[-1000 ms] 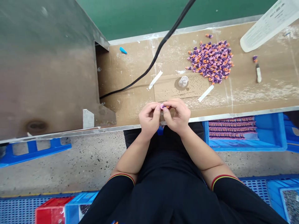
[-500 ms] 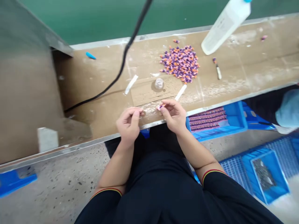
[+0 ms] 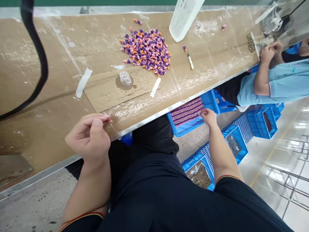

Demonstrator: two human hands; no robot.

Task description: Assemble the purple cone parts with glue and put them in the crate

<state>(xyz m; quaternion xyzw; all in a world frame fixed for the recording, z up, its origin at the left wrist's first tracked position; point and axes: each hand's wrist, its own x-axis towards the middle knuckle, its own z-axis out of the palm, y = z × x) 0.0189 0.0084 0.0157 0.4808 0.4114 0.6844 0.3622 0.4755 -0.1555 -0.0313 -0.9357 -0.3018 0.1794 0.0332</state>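
My left hand [image 3: 90, 137] is over the table's front edge, thumb pressed to the fingers; whether anything tiny is pinched there I cannot make out. Stretched out to the right, my right hand [image 3: 209, 116] is at a blue crate [image 3: 180, 131] below the table edge, fingertips pinched together beside rows of small purple, pink and orange pieces [image 3: 187, 111]. What those fingertips hold is hidden. On the table lies a heap of loose purple, pink and orange pieces [image 3: 147, 51]. A small clear cup [image 3: 125, 78] stands on a wet piece of cardboard [image 3: 103, 93].
A white bottle [image 3: 182, 24] stands behind the heap, and a small white-handled tool [image 3: 190, 61] lies right of it. A black cable [image 3: 40, 58] hangs at left. Another person in a light blue shirt [image 3: 287, 79] works at right. More blue crates [image 3: 236, 145] stand on the floor.
My right hand has moved from the table edge, where it pinched a small purple and pink piece, right and down to the blue crate. The view has swung right. My left hand stays pinched.
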